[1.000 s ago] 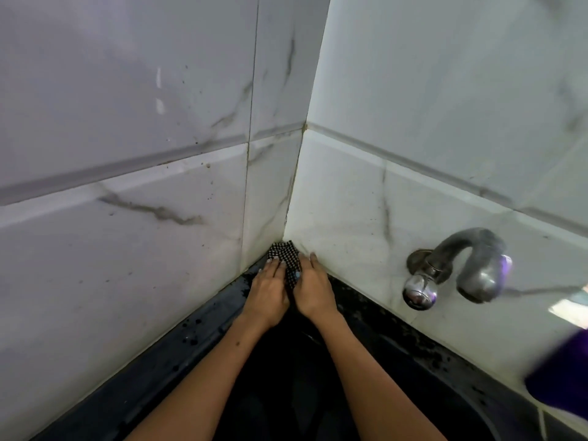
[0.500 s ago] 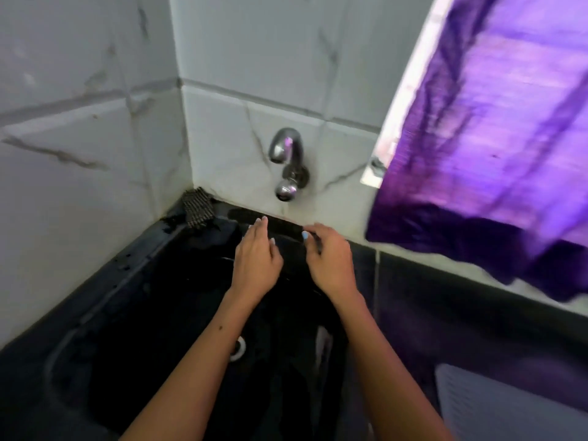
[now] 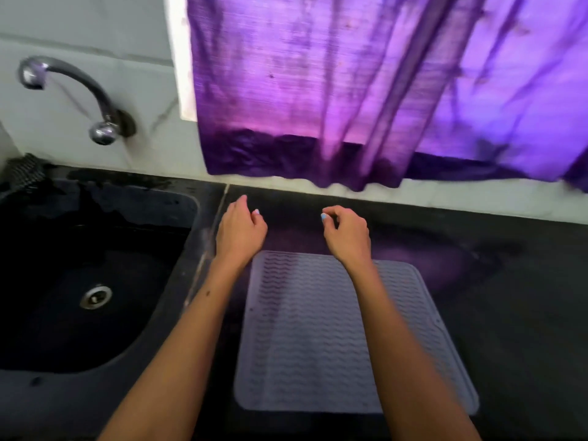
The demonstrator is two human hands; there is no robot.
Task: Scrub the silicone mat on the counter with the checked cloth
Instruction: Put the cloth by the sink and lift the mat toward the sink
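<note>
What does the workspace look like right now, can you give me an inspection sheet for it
Surface: dark counter, with smudges along the back edge.
Job's things: grey ribbed silicone mat flat on the counter; checked cloth bunched in the corner behind the sink, away from both hands.
Clutter: nothing seen.
Grippers: left hand and right hand over the mat's far edge, fingers loosely curled, holding nothing.
Cables: nothing seen.
Surroundings: wall tap, purple curtain, marbled tiles.

Dark sink with metal drain, curved tap on tiled wall; purple curtain hanging
</note>
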